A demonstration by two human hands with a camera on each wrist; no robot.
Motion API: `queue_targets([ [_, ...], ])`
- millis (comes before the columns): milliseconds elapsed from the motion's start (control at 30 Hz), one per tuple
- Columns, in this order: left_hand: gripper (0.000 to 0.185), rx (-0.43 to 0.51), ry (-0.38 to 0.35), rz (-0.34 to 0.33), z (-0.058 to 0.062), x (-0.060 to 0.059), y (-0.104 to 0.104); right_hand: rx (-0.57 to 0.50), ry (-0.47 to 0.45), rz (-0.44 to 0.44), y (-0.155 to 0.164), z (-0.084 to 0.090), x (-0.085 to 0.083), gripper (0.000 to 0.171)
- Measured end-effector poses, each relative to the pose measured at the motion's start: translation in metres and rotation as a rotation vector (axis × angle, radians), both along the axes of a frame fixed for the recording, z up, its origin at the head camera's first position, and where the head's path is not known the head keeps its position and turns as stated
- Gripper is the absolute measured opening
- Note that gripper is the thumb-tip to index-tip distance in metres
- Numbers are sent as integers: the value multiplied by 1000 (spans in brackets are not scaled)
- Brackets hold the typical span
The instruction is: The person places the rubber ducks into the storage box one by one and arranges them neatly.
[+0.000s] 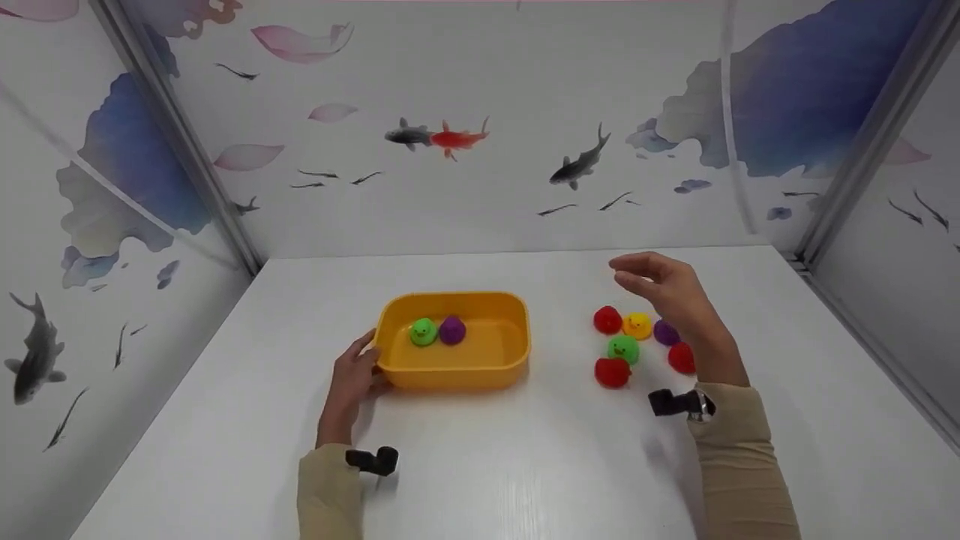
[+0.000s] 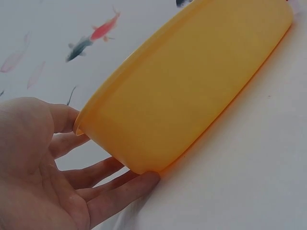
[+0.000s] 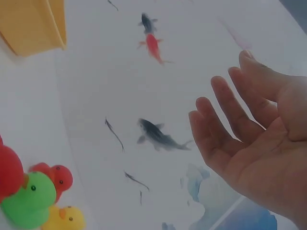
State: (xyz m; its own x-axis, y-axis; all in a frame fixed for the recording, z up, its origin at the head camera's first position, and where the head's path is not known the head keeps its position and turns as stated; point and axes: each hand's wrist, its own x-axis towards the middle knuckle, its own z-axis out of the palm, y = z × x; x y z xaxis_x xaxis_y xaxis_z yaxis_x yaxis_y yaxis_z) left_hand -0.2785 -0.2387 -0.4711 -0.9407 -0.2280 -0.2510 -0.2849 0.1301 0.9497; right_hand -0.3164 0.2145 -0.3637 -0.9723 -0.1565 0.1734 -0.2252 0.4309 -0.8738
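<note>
The yellow tub (image 1: pixel 453 341) stands a little left of the centre of the head view, on the white surface (image 1: pixel 480 465). It is smooth plastic, a rectangle with rounded corners, and its long axis runs left to right in the frame. Inside it, near the far wall, sit a green duck (image 1: pixel 424 331) and a purple duck (image 1: pixel 452 330), touching each other.

My left hand (image 1: pixel 352 379) is at the left short end of the tub. The fingers are nearly straight and spread, and they lie against the outer wall under the rim, as the left wrist view shows; they are not curled round it.

The loose ducks are to the right of the tub, well apart from it, in the right middle of the frame: a red duck (image 1: pixel 607 319), a yellow duck (image 1: pixel 637 325), a second green duck (image 1: pixel 623 349), another red duck (image 1: pixel 613 372), and two more partly hidden behind my wrist. They look like soft rubber, round and matte. My right hand (image 1: pixel 664 289) hovers just above this group, so it is the nearer one. Its fingers are relaxed and slightly bent, palm open, and it holds nothing.
</note>
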Motion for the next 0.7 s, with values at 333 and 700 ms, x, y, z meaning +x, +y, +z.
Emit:
queue_targets([
  [333, 52, 8, -5, 6, -1, 0, -1, -45, -4, -98, 44, -6, 1, 57],
  [700, 52, 12, 27, -5, -3, 1, -2, -88, -107, -161, 75, -37, -11, 63],
])
